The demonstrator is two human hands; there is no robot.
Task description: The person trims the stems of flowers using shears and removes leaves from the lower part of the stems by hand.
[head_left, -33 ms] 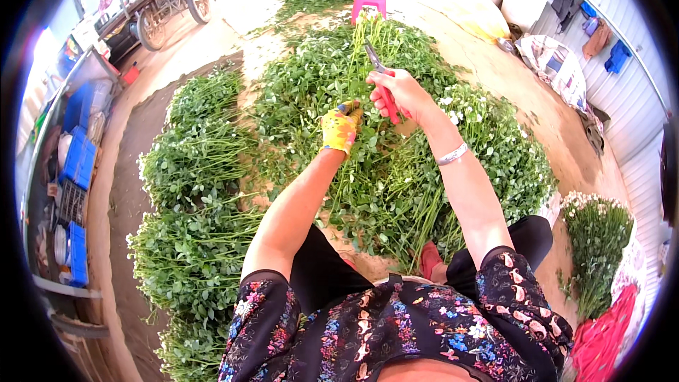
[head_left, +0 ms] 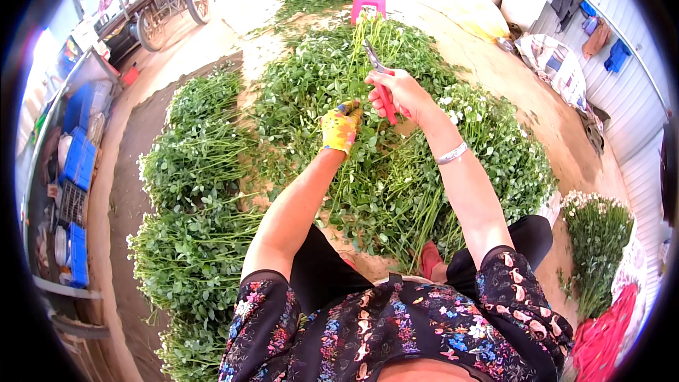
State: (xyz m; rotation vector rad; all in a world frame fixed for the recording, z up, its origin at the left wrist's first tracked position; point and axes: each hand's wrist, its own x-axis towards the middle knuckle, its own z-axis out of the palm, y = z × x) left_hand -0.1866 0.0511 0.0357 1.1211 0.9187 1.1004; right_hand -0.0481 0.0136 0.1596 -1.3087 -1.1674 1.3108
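My left hand (head_left: 341, 129), in a yellow patterned glove, is closed round green flower stems (head_left: 362, 64) that rise away from me to small white heads. Just to the right, my bare right hand (head_left: 402, 95) grips red-handled pruning shears (head_left: 378, 64). Their metal blades point up and away, close to the upright stems; whether they touch them I cannot tell. Beneath both hands spreads a large heap of leafy cut flowers (head_left: 297, 92). The lower ends of the held stems are hidden by my glove and the foliage.
Flower bundles (head_left: 191, 170) lie in a row on dark cloth at left. Another bunch (head_left: 598, 247) stands at right beside red strips (head_left: 605, 336). Beyond the heap are a pink stool (head_left: 369, 4) and a wheeled cart (head_left: 166, 7). Blue crates (head_left: 79, 159) line the left side.
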